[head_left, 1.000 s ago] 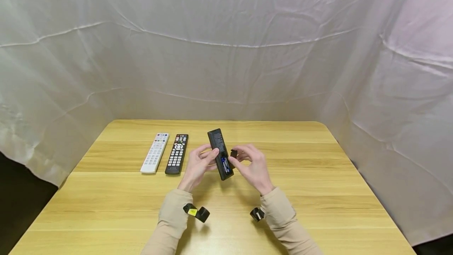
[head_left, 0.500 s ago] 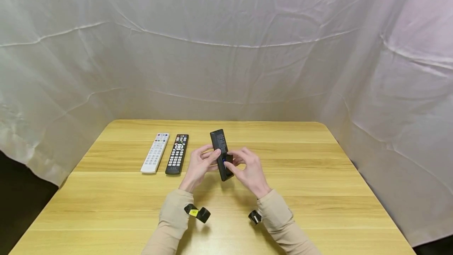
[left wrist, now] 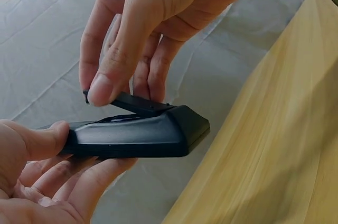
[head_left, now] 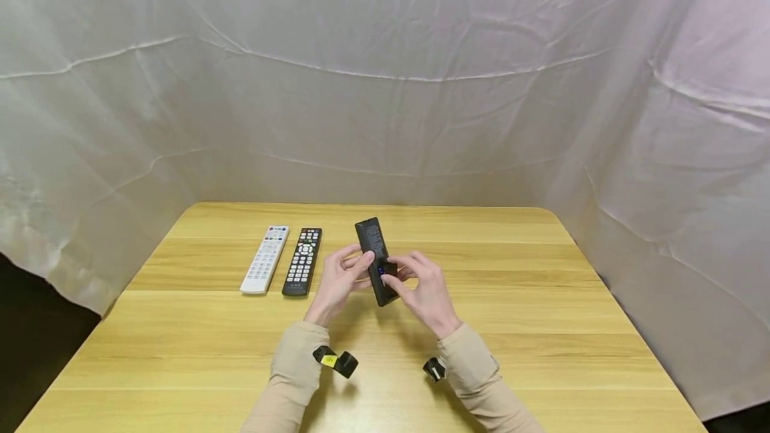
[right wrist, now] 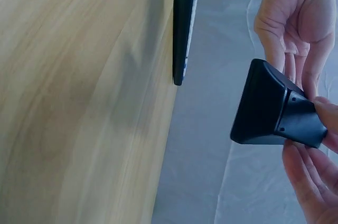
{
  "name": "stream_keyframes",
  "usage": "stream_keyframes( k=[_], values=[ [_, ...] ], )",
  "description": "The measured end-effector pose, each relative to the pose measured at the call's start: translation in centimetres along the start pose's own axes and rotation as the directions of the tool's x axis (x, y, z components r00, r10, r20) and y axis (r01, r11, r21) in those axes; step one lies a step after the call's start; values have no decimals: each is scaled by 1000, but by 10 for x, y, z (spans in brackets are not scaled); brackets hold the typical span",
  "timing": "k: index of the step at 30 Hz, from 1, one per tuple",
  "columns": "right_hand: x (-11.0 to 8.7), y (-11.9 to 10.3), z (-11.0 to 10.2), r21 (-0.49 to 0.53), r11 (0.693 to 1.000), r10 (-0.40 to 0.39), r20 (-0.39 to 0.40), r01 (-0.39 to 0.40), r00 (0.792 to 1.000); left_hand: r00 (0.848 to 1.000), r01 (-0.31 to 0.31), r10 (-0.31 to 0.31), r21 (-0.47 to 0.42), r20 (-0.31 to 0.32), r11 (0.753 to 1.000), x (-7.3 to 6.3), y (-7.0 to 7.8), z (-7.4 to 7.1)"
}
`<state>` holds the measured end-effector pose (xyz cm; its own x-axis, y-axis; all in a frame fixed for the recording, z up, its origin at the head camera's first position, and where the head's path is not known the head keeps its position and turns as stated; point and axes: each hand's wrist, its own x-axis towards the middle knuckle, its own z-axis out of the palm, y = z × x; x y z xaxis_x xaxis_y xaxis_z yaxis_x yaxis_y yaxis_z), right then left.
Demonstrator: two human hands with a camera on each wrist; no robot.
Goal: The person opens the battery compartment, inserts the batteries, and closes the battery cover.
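My left hand (head_left: 339,279) grips a black remote control (head_left: 371,238) by its sides, back face up, above the table. Thumb and fingers of my right hand (head_left: 424,289) pinch the black battery cover (left wrist: 141,103) over the lower part of the remote. In the left wrist view the cover is tilted, one end low at the remote's end and the other raised under the right thumb. A bit of blue shows in the battery compartment (head_left: 381,271); the rest of it is hidden by the cover and fingers.
Left of my hands, a white remote (head_left: 265,260) and a second black remote (head_left: 302,262) lie side by side, buttons up, on the wooden table (head_left: 517,366). Grey curtains (head_left: 385,112) hang behind and beside the table. Each wrist carries a small black camera (head_left: 345,364).
My right hand has moved left with the battery cover, from beside the remote to over its compartment, covering most of the batteries. The left hand keeps its hold, with the remote only slightly shifted.
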<state>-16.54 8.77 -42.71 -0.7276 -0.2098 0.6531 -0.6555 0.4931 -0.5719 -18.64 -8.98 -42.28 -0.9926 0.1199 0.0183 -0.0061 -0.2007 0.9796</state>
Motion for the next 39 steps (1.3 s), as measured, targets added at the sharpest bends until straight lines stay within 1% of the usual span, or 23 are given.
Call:
stream_keyframes(
  k=[2, 5, 9, 11, 14, 17, 19, 21, 25, 29, 31, 34, 37, 39],
  values=[
    [0, 0, 1, 0, 1000, -13, -20, 13, 1000, 1000, -3, 3, -5, -4, 1000, 0, 0, 0],
    [-1, -1, 3, -23, 999, -29, -26, 28, 999, 1000, -3, 3, -8, -3, 1000, 0, 1, 1],
    [-1, -1, 2, -56, 997, -55, -2, 55, 998, 1000, 6, -5, -12, 17, 1000, 1, 1, 1],
    [0, 0, -1, -27, 998, -50, 31, 51, 998, 1000, 12, -11, -22, 29, 1000, 1, 2, 1],
    [3, 4, -7, 37, 999, -19, 110, 15, 994, 998, 24, -21, -45, 56, 999, 1, 3, 0],
    [5, 10, -14, 114, 992, 20, 198, -44, 980, 995, 45, -38, -72, 93, 996, 0, 4, -1],
    [5, 14, -17, 157, 986, 24, 237, -62, 971, 992, 58, -47, -87, 120, 995, 0, 5, -3],
    [6, 16, -20, 197, 978, 18, 255, -70, 967, 988, 71, -54, -109, 147, 992, 0, 5, -4],
    [6, 20, -21, 234, 972, -26, 264, -38, 964, 979, 87, -57, -147, 195, 985, -1, 7, -6],
    [5, 22, -20, 238, 971, -61, 278, -7, 959, 971, 84, -50, -141, 232, 986, -1, 8, -8],
    [5, 22, -20, 239, 971, -67, 288, -4, 955, 968, 82, -48, -131, 247, 988, 0, 8, -9],
    [5, 21, -21, 241, 970, -46, 310, -31, 950, 966, 79, -47, -118, 253, 990, -1, 8, -10],
    [5, 19, -21, 258, 962, 2, 335, -94, 942, 968, 74, -46, -105, 247, 992, -1, 8, -10],
    [4, 18, -20, 283, 949, 31, 351, -138, 936, 969, 76, -49, -103, 243, 992, -1, 8, -9]
  ],
)
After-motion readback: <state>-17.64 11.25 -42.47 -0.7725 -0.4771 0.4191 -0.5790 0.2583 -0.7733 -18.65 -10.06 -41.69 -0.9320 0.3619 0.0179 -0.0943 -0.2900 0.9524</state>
